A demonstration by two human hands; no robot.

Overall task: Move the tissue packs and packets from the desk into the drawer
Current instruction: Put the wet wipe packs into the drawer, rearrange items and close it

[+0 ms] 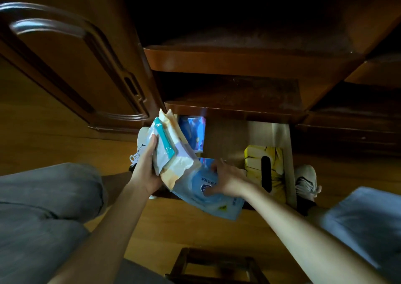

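1. The person is sitting over the open drawer [284,145], which is pulled out low beneath the shelves, and both arms are reaching down into it.
2. The left hand [147,166] is holding a fanned bundle of packets [169,147] upright above the drawer's left edge; I judge it is keeping them together as a reserve while the other hand is placing one at a time.
3. The left fingers [153,141] are wrapping round the front of the bundle, clamping it against the palm; a teal-edged packet is sitting at the front and a peach one behind.
4. The right hand [225,180] is pressing down on a pale blue wipes pack [208,199] that is lying tilted over the drawer's near edge, seemingly being slid or settled into place.
5. The right fingers [213,166] are spreading apart, flat on the pack's top, not closing round it.
6. Inside the drawer a yellow tissue pack [256,158] is already lying on the right, and a blue patterned pack [193,132] is standing at the back left.
7. The desk surface itself is not showing here, so I cannot tell what remains there.
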